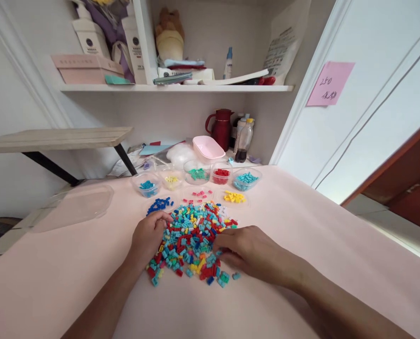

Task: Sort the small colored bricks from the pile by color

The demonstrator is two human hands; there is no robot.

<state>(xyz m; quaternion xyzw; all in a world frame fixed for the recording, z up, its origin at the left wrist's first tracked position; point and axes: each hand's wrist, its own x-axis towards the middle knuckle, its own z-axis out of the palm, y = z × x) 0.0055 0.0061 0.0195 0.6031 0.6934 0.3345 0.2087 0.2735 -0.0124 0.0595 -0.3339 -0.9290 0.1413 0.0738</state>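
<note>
A heap of small toy building bricks (192,235) in mixed colours lies on the pink table covering. At its left edge rests my left hand (148,238), fingers curled in, so whatever they may hold is hidden. My right hand (245,249) reaches into the heap's right side, thumb and forefinger a little apart among the bricks. Behind the heap, sorted bricks sit by colour: dark blue bricks (159,205), pink bricks (197,195) and yellow bricks (234,197). Farther back are clear tubs with blue bricks (148,185), pale yellow bricks (171,179), green bricks (197,174), red bricks (221,176) and turquoise bricks (245,180).
A clear plastic lid (78,207) lies at the left, near a small wooden stand (61,138). Along the back are a pink basin (209,149), a red jug (221,129) and a bottle (244,141). Above them runs a loaded shelf (181,88).
</note>
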